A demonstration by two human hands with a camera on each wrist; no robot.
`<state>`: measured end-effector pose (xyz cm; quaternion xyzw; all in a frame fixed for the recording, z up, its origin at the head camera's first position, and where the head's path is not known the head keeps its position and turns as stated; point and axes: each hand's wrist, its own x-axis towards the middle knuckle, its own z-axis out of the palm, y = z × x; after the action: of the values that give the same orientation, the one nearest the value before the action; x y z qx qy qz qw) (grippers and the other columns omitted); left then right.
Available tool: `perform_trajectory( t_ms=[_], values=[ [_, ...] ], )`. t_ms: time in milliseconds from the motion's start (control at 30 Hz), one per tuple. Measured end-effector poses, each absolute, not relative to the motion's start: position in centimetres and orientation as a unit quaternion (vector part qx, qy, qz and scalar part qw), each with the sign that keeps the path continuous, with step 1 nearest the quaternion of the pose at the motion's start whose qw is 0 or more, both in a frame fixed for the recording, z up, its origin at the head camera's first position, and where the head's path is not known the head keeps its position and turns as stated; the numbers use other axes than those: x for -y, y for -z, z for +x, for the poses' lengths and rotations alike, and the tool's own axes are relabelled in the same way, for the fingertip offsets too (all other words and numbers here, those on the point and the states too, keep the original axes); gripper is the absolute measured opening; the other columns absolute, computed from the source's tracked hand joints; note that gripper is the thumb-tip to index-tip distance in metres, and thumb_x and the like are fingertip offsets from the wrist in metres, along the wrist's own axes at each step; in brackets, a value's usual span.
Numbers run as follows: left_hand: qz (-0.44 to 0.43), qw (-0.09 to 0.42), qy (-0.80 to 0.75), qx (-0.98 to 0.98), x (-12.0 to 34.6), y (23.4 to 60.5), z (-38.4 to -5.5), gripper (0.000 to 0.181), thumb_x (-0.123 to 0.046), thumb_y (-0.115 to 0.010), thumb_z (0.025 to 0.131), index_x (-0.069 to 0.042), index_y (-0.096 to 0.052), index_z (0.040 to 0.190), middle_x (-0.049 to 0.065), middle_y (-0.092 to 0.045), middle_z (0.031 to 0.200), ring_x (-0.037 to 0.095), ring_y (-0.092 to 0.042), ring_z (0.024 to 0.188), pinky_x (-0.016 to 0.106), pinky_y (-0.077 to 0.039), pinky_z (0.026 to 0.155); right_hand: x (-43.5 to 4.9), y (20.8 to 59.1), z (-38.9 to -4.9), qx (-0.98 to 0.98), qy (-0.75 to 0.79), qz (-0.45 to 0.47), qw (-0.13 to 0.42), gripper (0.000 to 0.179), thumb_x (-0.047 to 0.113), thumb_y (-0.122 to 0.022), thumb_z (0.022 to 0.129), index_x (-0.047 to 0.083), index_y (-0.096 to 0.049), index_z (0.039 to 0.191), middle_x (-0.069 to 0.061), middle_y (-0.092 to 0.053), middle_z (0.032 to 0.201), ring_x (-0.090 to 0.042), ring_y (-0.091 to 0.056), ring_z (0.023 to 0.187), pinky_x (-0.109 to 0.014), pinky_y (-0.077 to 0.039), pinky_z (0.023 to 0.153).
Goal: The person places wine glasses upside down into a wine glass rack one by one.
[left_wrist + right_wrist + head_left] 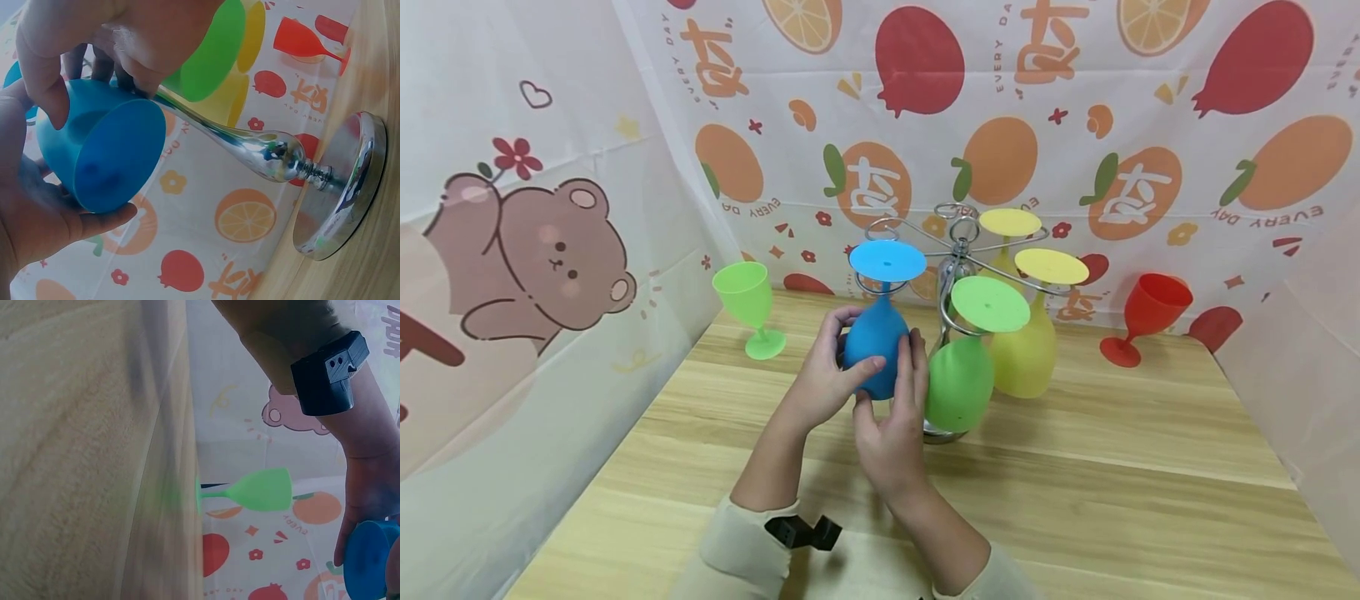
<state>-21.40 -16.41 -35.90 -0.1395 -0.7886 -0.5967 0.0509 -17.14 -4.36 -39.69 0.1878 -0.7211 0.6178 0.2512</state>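
Note:
A blue plastic goblet (871,346) hangs upside down at the left of a metal glass rack (961,248), its stem in one of the wire rings. My left hand (826,372) holds the bowl from the left, thumb across its front. From the right and below, my right hand (895,442) grips the same bowl between thumb and fingers. Its open mouth faces down, and in the left wrist view the blue goblet (103,147) looks hollow inside. A green goblet (961,383) hangs upside down just right of my right hand.
Yellow goblets (1026,354) hang upside down on the rack's right and rear. A light green goblet (748,304) stands upright at the back left, a red goblet (1150,312) at the back right. The rack's round base (369,181) rests on the wooden table (1120,500). Printed cloth (925,150) hangs behind.

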Motion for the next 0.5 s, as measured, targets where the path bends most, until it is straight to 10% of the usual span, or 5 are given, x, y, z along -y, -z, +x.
perform_trajectory(
  t_ms=[500],
  values=[
    [-0.141,0.033,0.594,0.792,16.14,36.34,-21.85,0.067,-0.031,-0.070,0.089,-0.021,-0.032,0.143,0.011,-0.041,0.143,0.039,-0.046,0.127,0.058,-0.050,0.095,4.13,39.82,-17.52,0.725,-0.619,0.181,0.240,0.084,-0.011,-0.052,0.089,0.014,-0.011,0.159,-0.006,-0.004,0.165,-0.029,-0.018,0.150,-0.046,-0.043,0.106]
  ],
)
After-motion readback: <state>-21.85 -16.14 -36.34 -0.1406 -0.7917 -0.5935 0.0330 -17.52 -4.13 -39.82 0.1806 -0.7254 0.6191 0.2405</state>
